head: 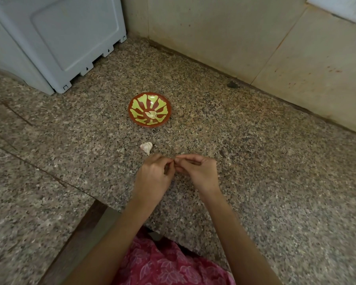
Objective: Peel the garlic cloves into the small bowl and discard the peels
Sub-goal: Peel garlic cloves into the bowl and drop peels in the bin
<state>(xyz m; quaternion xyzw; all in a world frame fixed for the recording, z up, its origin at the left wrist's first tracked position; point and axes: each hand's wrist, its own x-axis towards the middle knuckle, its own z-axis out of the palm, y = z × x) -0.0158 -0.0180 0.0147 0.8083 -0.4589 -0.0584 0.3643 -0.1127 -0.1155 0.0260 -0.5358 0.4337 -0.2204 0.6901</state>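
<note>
A small red bowl [149, 100] with yellow-green leaf shapes stands on the granite counter, with pale peeled garlic [151, 114] at its bottom. A partial garlic bulb [146, 146] in white skin lies between the bowl and my hands. My left hand [153, 174] and my right hand [198, 171] meet fingertip to fingertip above the counter, a little nearer than the bulb. Their fingers are curled and pinch a small garlic clove [174, 160] between them, mostly hidden by the fingers.
A white plastic appliance [56, 40] stands at the back left corner. A beige tiled wall [245, 38] runs along the back and right. The speckled granite counter [275, 171] has a front edge and a step near my body, at lower left.
</note>
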